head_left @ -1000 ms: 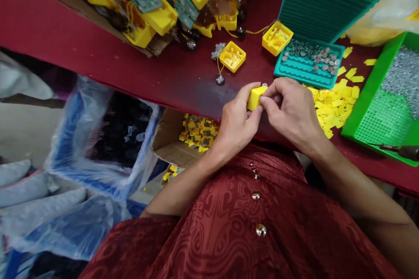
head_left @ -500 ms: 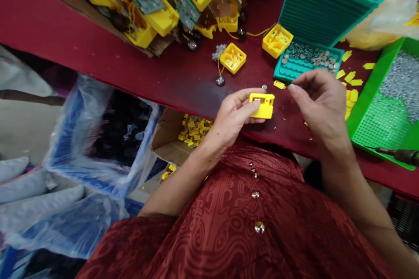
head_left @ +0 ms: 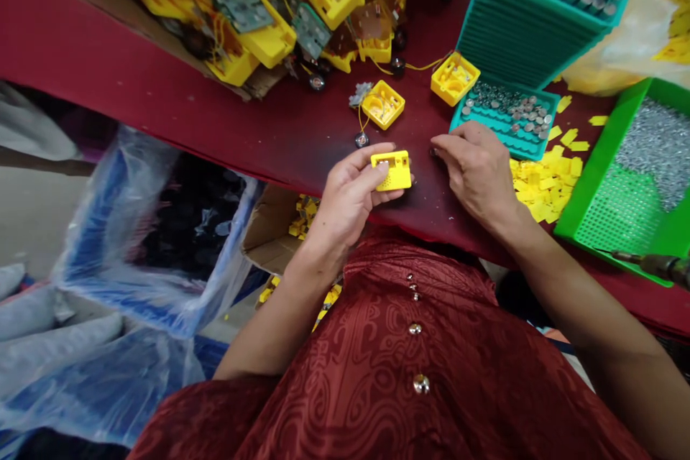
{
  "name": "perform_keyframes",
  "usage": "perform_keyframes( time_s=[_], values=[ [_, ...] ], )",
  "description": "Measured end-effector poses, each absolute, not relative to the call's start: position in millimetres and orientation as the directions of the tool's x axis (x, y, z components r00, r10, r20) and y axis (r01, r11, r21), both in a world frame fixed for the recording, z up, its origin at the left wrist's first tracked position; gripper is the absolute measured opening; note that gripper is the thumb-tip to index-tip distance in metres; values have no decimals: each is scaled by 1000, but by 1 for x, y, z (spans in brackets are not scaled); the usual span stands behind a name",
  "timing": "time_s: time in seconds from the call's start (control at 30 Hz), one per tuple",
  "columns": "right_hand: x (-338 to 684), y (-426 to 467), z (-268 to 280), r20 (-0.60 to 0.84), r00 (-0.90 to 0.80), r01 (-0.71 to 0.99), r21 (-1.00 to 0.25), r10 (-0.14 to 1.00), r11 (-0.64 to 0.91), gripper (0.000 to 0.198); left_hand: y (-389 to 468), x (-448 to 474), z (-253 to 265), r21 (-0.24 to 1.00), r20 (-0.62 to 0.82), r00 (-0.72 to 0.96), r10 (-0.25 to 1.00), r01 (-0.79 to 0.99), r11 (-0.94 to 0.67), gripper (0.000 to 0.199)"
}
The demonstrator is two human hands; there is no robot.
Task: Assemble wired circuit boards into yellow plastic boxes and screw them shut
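Observation:
In my left hand [head_left: 345, 190] is a small yellow plastic case [head_left: 397, 176], with its open battery compartment facing up. The left thumb presses at that compartment, where silvery button cells partly show. Just right of it, my right hand [head_left: 477, 169] is low over the red tabletop, thumb and forefinger pinched together at a small button cell, mostly hidden by the fingertips. Behind the right hand lies a teal tray [head_left: 531, 147] with loose button cells [head_left: 533, 115] and small metal parts. Two open yellow cases [head_left: 384, 105] [head_left: 456, 78] with wires rest farther back.
A stack of teal trays [head_left: 533, 36] stands at the back right. Small yellow covers [head_left: 547, 187] lie beside a green basket [head_left: 585, 219] of metal pieces, with a screwdriver tip [head_left: 619, 254] over it. Yellow casings with circuit boards [head_left: 242, 6] pile up back left. A plastic-lined blue crate [head_left: 97, 230] is below.
My right hand has moved left and down to the tabletop, its fingertips now at the button cell lying there. My left hand, still holding the yellow case, has shifted left.

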State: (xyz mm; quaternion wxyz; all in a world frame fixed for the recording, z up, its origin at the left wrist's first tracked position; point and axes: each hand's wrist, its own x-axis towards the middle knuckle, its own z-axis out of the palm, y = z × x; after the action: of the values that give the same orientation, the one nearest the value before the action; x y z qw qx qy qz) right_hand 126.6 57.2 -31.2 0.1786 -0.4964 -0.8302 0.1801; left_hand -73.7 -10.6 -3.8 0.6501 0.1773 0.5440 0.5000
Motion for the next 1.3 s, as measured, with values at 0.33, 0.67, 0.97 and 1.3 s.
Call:
perform_keyframes(
  time_s=[0.33, 0.67, 0.97, 1.3],
  values=[
    [129, 61, -32, 57, -483, 791, -400, 874, 464, 26, -10, -78, -8, 778, -520, -55, 852, -442, 446, 29],
    [139, 45, -23, 158, -417, 792, -419, 895, 443, 28, -10, -69, -7, 758, -529, -37, 848, -470, 453, 29],
    [150, 40, -31, 137, -507, 722, -471, 851, 506, 28, -13, -71, -6, 796, -512, -52, 858, -404, 450, 32],
    [152, 45, -26, 69, -563, 743, -395, 824, 541, 25, -15, -63, -4, 774, -532, -48, 845, -433, 463, 30]
  ],
)
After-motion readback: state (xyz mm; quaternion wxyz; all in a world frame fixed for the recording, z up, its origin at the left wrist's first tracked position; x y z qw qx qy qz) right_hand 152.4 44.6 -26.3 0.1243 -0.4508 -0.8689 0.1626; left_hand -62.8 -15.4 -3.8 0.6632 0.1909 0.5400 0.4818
